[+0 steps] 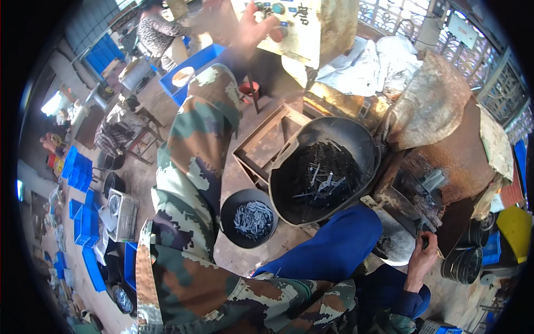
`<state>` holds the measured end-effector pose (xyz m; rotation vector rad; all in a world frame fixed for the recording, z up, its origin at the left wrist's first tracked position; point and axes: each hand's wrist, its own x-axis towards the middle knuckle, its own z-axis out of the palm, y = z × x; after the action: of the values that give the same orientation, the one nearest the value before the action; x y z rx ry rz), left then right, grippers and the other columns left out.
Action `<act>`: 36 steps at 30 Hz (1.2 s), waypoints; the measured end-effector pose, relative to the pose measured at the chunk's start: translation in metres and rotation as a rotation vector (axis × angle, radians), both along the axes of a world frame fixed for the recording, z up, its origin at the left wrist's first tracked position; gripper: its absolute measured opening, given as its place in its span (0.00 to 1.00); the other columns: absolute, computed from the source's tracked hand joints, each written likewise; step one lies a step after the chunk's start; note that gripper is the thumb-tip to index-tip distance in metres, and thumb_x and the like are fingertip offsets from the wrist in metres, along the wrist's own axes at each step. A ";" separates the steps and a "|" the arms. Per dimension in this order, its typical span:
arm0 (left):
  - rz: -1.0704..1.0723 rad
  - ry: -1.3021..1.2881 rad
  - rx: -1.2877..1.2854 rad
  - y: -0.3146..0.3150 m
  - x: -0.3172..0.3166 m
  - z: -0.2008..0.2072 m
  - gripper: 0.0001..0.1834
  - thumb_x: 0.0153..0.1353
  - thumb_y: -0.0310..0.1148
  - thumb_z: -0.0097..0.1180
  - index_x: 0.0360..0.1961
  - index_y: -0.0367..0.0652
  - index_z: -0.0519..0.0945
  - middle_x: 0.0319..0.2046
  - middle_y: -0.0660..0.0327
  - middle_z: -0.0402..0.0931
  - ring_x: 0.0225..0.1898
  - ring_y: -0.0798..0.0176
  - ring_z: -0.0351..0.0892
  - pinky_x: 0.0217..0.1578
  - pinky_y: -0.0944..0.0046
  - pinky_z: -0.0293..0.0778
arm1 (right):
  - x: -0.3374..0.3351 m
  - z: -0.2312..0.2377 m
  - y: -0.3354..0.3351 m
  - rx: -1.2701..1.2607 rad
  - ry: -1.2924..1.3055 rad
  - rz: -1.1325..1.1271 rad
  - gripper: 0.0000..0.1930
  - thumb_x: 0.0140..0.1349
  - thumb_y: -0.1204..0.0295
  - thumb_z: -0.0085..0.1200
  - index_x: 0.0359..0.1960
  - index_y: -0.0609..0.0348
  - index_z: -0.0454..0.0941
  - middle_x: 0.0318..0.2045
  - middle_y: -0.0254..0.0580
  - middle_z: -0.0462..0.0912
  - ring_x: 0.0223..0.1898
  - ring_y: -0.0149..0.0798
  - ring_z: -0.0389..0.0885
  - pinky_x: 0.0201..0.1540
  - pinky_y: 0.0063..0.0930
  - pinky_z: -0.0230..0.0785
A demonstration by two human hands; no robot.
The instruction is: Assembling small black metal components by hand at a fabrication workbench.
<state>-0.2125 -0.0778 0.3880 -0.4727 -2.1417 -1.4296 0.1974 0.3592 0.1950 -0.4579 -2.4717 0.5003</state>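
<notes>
My left hand is raised to a pale control box, its camouflage sleeve stretched up the middle. The fingers are apart, somewhat blurred, beside a red push button. At the lower right, my right hand is closed round a dark handle at the near end of a greasy metal fixture. A shiny metal block sits on that fixture. Left of it, a large black pan holds dark and silvery metal strips.
A black bucket of small metal pieces stands by my knee. Beyond it lies a wooden frame. Blue bins line the left floor. A stained cloth covers the machine. Two other people are at the far left.
</notes>
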 end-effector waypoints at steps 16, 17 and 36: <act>-0.457 -0.008 0.307 0.128 0.126 -0.047 0.26 0.53 0.32 0.59 0.53 0.32 0.71 0.40 0.46 0.77 0.39 0.56 0.80 0.42 0.57 0.76 | -0.001 -0.005 0.033 -0.088 0.119 0.029 0.06 0.64 0.75 0.54 0.40 0.64 0.76 0.32 0.45 0.80 0.33 0.37 0.76 0.43 0.30 0.69; -0.438 -0.027 0.205 0.161 0.169 -0.056 0.21 0.54 0.32 0.58 0.48 0.34 0.74 0.40 0.47 0.76 0.39 0.51 0.79 0.41 0.57 0.76 | 0.009 0.018 0.025 -0.118 0.154 -0.055 0.07 0.67 0.72 0.52 0.40 0.63 0.77 0.33 0.42 0.80 0.34 0.33 0.74 0.40 0.26 0.68; -1.375 -1.298 1.199 0.358 0.346 -0.143 0.33 0.68 0.54 0.35 0.56 0.34 0.72 0.48 0.56 0.77 0.52 0.62 0.74 0.53 0.62 0.66 | -0.004 0.087 -0.024 -1.299 0.820 0.273 0.18 0.68 0.67 0.51 0.54 0.62 0.64 0.18 0.31 0.65 0.12 0.25 0.58 0.14 0.23 0.52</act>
<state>0.1338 0.2804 0.2451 -0.5506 -0.6297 -4.1202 0.1933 0.3355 0.2821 -0.2649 -1.1603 1.9364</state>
